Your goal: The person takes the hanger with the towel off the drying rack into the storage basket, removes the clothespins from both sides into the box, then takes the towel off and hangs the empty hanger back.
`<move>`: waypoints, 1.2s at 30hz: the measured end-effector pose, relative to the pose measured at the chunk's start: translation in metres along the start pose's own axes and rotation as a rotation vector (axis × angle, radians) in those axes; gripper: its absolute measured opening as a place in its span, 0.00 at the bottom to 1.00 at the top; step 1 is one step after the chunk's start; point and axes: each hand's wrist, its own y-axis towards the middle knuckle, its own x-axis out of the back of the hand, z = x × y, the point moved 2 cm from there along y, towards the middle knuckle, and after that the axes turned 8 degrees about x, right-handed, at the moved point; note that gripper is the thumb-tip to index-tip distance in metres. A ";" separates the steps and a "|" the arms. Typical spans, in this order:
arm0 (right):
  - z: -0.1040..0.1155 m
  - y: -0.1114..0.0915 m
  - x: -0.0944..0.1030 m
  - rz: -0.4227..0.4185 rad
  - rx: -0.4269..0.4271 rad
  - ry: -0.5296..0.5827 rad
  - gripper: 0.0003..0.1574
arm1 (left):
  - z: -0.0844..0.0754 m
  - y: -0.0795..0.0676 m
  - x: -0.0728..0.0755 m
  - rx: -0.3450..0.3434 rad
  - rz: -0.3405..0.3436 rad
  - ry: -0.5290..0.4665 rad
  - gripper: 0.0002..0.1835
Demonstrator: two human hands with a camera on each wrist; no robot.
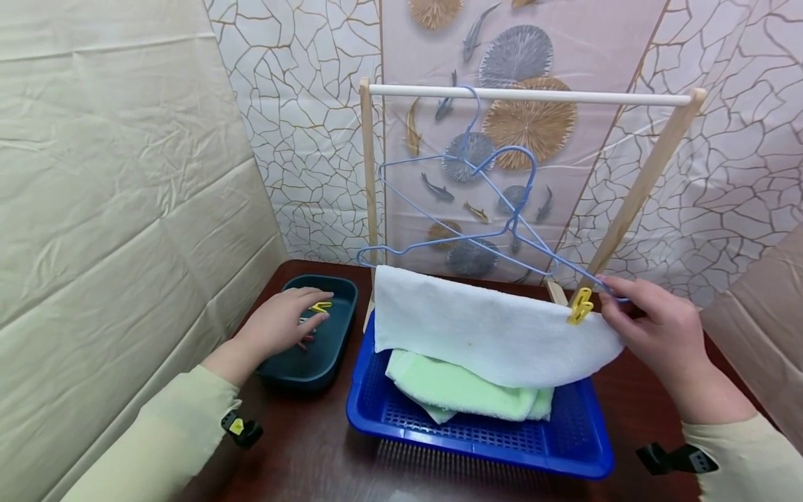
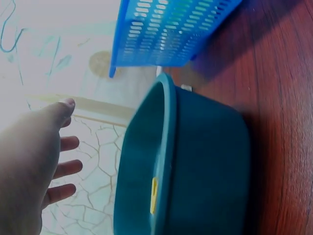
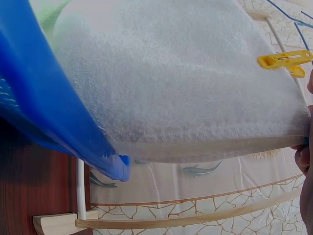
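Note:
My right hand [image 1: 659,328] pinches the right end of a blue clothes hanger [image 1: 433,242], with the corner of a white towel [image 1: 483,328] at its fingertips. A yellow clothespin [image 1: 580,305] grips the towel and the hanger's lower bar just left of those fingers; the right wrist view shows this clothespin [image 3: 286,59] near its edge. The towel hangs from the hanger over the basket. My left hand [image 1: 282,321] hovers over a dark teal basin [image 1: 323,369], fingers apart and holding nothing. Below the fingers lie a yellow clothespin [image 1: 322,305] and a few red and white ones, partly hidden.
A blue plastic basket [image 1: 477,446] stands in front, with a folded light green towel [image 1: 464,387] in it. Behind, a wooden rack with a white rod [image 1: 564,96] carries a second blue hanger [image 1: 433,159]. Fabric walls [image 1: 125,174] enclose the table's sides.

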 end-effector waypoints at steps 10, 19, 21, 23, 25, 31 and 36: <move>-0.001 0.002 0.000 0.016 -0.004 -0.013 0.34 | -0.019 -0.005 0.012 -0.121 -0.117 0.003 0.27; 0.000 0.002 0.001 0.009 0.013 -0.015 0.33 | -0.030 -0.014 0.020 -0.228 -0.216 -0.010 0.26; 0.000 0.002 0.001 0.008 0.012 -0.015 0.33 | -0.033 -0.016 0.021 -0.265 -0.244 -0.010 0.26; 0.000 0.002 0.001 0.011 0.013 -0.018 0.33 | -0.036 -0.018 0.023 -0.300 -0.267 -0.011 0.26; 0.001 0.002 0.001 0.014 0.014 -0.021 0.33 | -0.040 -0.020 0.024 -0.333 -0.284 -0.018 0.26; 0.002 0.002 0.002 0.022 0.007 -0.016 0.34 | -0.056 -0.024 0.030 -0.394 -0.308 -0.035 0.25; 0.003 0.002 0.002 0.025 0.005 -0.009 0.34 | -0.073 -0.026 0.035 -0.446 -0.325 -0.063 0.24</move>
